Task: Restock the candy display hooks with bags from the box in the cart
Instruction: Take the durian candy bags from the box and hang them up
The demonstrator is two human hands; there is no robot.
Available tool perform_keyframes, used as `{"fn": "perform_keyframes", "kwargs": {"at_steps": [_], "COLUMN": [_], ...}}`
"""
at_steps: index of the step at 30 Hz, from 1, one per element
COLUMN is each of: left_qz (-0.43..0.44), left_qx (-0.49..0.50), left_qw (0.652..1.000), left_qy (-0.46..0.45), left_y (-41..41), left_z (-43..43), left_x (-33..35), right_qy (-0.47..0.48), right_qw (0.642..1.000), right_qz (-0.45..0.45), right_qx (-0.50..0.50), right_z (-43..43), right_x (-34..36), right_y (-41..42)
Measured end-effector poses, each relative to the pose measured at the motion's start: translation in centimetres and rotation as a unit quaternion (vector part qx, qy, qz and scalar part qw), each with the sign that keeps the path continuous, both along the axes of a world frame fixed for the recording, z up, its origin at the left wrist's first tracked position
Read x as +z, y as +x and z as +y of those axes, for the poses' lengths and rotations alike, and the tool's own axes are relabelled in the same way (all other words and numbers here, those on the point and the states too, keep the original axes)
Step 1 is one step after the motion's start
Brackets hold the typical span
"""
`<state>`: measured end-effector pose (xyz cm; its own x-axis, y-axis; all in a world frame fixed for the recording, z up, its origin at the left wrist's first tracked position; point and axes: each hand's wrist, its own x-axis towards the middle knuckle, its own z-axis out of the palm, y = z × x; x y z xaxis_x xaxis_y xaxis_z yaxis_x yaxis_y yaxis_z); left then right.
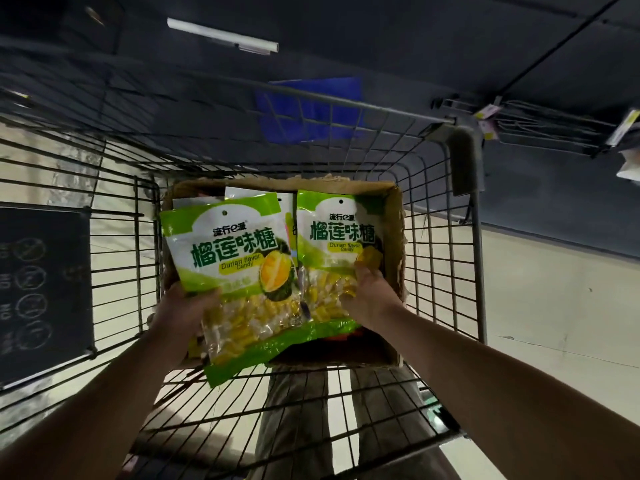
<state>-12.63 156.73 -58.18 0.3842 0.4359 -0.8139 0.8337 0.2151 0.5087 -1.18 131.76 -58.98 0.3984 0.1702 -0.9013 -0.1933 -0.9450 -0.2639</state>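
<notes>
Ahead and to the right, display hooks (540, 128) carry yellow price tags (488, 114). A dark panel (45, 289) of pictograms hangs on the left side of the wire cart (443, 271). The cardboard box (394, 237) sits in the cart. The left hand (188, 308) grips the first bag (239, 258) and the right hand (369, 292) grips the second bag (332, 244), both over the box. The labels read "Durian flavor Candy".
</notes>
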Motion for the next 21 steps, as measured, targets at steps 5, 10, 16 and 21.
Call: {"fn": "perform_keyframes", "kwargs": {"at_steps": [5,10,16,21], "left_qz": [-0.005,-0.015,-0.015,-0.027], "left_qx": [-0.047,-0.069,-0.070,-0.064], "left_qw": [0.999,0.998,0.997,0.997], "left_qy": [-0.006,-0.008,-0.001,-0.021], "left_y": [-0.3,-0.7,-1.3,-1.1], "left_z": [1.0,1.8,3.0,3.1], "left_x": [0.2,0.3,-0.5,-0.7], "right_qy": [-0.032,0.026,0.061,0.023], "right_qw": [0.976,0.964,0.938,0.938], "right_qz": [0.043,0.035,0.010,0.012], "right_qx": [-0.210,-0.263,-0.341,-0.345], "right_z": [-0.2,0.4,0.4,0.2], "right_x": [-2.4,-3.4,-3.3,-4.1], "right_y": [0.4,-0.6,-1.6,-0.6]}}
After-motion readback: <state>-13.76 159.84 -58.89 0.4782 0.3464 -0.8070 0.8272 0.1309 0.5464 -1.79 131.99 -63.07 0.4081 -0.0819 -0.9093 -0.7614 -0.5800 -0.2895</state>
